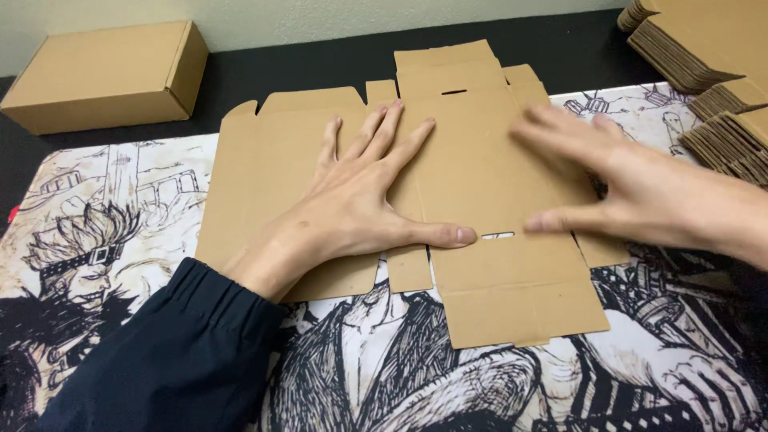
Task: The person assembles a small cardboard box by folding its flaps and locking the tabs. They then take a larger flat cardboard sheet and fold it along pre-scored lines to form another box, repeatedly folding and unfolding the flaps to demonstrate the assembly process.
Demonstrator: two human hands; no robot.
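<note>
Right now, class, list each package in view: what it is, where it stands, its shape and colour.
Flat box blank: unfolded brown cardboard with flaps, on the mat, under both hands.
Closed box: brown, rectangular, far left by the wall.
Stacked blanks: brown flat cardboard piles, far right.

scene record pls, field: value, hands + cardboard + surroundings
surface: printed desk mat with black-and-white comic art, on a dark table
main item: flat unfolded cardboard box blank, lying flat on the mat
left hand: palm down, fingers spread, pressing on the blank
right hand: open, blurred, fingers on the blank's right part
finished item: closed cardboard box, far left, beside the wall
stock: stacks of flat blanks, far right
sleeve: dark, on the left arm
</note>
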